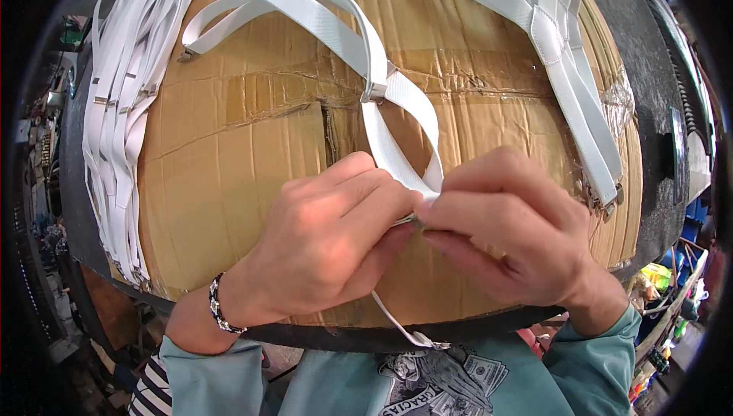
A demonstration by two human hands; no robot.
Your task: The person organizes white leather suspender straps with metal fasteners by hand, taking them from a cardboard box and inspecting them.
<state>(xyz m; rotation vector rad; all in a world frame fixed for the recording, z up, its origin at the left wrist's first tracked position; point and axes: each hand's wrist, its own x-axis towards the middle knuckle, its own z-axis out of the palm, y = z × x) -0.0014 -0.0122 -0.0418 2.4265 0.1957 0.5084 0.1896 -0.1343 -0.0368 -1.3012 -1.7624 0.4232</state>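
Note:
White elastic suspenders with metal clips and a metal slider lie looped across the middle of the cardboard. Both hands meet at the near end of this loop. My left hand, with a beaded bracelet on the wrist, is closed on the strap from the left. From the right, my right hand pinches the same strap beside a small metal part, mostly hidden by the fingers. Below my left hand, a narrow strap hangs down to a metal clip at the near edge.
Flattened cardboard with brown tape covers a dark round-edged surface. A bundle of white suspenders lies along the left. More suspenders, with a stitched joining patch, lie at the upper right. Cluttered colourful items stand beyond the right edge.

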